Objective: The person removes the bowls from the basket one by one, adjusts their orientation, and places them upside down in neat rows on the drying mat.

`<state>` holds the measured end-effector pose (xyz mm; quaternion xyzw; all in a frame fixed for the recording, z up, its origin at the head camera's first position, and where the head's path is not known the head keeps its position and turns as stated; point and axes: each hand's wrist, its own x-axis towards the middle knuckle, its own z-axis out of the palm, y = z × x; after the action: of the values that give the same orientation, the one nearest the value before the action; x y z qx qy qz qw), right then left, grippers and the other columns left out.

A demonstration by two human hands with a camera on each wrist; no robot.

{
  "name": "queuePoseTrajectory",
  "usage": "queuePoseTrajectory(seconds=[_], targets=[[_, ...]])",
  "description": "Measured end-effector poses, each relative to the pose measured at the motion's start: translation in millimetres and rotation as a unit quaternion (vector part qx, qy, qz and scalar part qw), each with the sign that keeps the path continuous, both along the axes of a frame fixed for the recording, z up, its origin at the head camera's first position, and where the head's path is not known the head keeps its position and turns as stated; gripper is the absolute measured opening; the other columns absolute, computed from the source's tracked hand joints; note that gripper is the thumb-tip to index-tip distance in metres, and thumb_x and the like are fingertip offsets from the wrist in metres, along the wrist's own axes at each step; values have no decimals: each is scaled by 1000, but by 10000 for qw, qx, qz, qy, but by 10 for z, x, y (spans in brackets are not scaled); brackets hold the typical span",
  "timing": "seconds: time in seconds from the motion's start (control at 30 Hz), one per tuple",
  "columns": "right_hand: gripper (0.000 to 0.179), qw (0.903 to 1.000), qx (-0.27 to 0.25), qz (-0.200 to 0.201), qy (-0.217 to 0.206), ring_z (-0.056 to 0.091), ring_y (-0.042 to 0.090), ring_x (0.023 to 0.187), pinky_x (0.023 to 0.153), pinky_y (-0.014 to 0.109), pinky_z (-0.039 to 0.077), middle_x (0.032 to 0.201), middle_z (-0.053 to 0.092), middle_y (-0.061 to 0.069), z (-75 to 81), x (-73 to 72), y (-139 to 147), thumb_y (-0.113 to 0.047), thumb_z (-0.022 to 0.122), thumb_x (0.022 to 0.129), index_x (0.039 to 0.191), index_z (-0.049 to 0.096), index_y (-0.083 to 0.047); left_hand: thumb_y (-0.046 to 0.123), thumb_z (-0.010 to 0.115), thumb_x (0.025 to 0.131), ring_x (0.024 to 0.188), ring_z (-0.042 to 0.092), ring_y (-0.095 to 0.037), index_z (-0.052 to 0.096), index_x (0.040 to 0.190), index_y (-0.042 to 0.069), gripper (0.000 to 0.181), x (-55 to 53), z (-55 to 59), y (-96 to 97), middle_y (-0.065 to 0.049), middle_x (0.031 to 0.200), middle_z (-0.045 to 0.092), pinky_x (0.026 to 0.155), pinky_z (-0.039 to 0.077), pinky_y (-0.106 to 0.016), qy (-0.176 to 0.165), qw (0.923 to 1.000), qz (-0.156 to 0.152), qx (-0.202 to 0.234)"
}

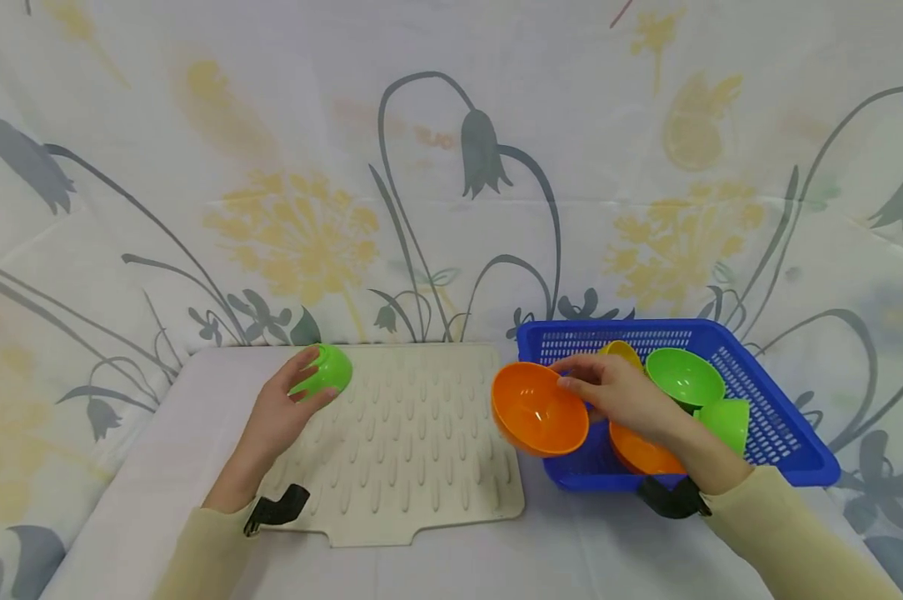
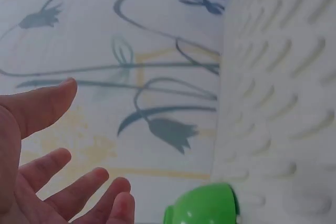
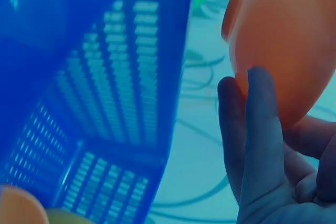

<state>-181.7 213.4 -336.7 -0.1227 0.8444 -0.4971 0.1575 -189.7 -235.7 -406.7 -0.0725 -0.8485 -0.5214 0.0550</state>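
from here i look down on a whitish surface (image 1: pixel 564 562). directly on it, to my left, i see a cream mat (image 1: pixel 421 475) lying flat, with rows of raised ridges and a short tab on its near edge. just beside it, to my right, stands a blue basket (image 1: pixel 807 468) with slotted walls; a narrow strip of surface separates them.

Between the green bowl (image 1: pixel 336 368) at the far left and the orange bowl (image 1: pixel 537 410) in your right hand (image 1: pixel 612 387), you can pass over the middle of the ribbed mat (image 1: pixel 402 450), where only low ridges stand up. You also have room along the near bench (image 1: pixel 556 554). Behind the mat, the flowered cloth (image 1: pixel 429 208) rises across your way. Rightward, the blue basket (image 1: pixel 800 454) blocks low passage, with more bowls (image 1: pixel 685 377) crowding inside.
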Motion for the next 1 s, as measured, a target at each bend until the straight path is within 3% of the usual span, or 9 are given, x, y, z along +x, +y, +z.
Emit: queuePoseTrajectory(seconds=[0.17,0.33,0.5,0.73,1.0], targets=[[36,9999,74,-49,98,70,25,89,73,39,61,112,68,14,-9,109,-116,-20,59,102,134,59,-4,16,72,93,139,40,-31,38,153,15,69,147,102,279,-9,154,40,109,35,-56,16,9945,-831,631],[30,9997,164,32,184,70,23,86,70,37,61,110,69,12,-55,193,-235,-16,60,101,129,63,-6,9,73,91,137,44,-30,40,152,18,70,323,152,603,-9,153,43,105,38,-59,211,9828,-1664,770],[30,9999,25,109,71,70,23,89,70,37,61,110,68,11,-112,240,-314,-18,61,101,128,64,-7,16,79,86,135,46,-23,40,153,27,78,474,183,935,0,152,44,104,42,-52,8,9684,-2404,662],[26,9993,155,-352,10,70,23,93,69,36,61,109,68,10,-191,276,-470,-15,62,100,125,66,-10,35,82,83,132,47,-19,32,156,26,90,605,83,1240,8,151,45,99,47,-48,-299,9583,-2755,702],[24,9977,300,-607,80,70,23,93,67,35,61,109,69,9,-251,334,-554,-14,63,99,122,67,-11,28,82,84,129,48,-18,33,155,26,86,693,27,1382,8,147,48,97,49,-49,-707,9611,-2443,1079]])
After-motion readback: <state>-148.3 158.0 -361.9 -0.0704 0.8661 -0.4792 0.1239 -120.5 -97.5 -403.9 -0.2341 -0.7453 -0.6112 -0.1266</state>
